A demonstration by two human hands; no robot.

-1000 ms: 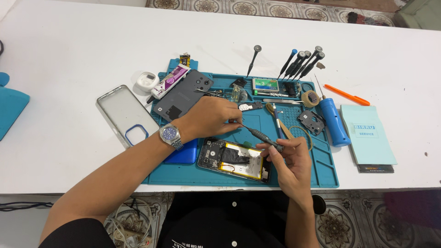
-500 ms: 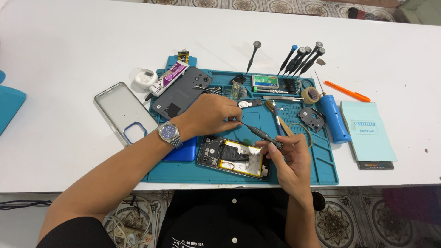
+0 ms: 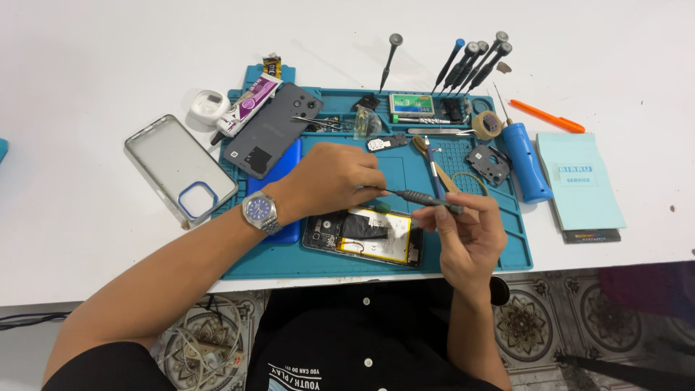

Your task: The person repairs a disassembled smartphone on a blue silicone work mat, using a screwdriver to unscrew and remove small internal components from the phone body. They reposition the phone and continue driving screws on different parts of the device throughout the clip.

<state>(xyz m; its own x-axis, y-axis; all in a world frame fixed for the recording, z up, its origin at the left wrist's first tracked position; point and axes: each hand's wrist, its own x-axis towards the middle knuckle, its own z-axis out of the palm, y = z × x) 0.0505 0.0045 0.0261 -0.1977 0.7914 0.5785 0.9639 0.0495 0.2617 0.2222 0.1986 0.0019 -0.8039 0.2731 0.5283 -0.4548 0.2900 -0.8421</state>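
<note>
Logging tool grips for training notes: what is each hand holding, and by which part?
Right hand pinches the slim dark precision screwdriver by its handle end; left hand fingertips meet its tip.

Bare table leftward; screwdrivers crowding behind.

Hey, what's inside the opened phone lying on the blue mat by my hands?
Inside the opened phone there is a yellow-edged battery with a black strip across it, and a dark circuit board at the left end. The left hand and the screwdriver in the right hand hide its upper edge.
</note>
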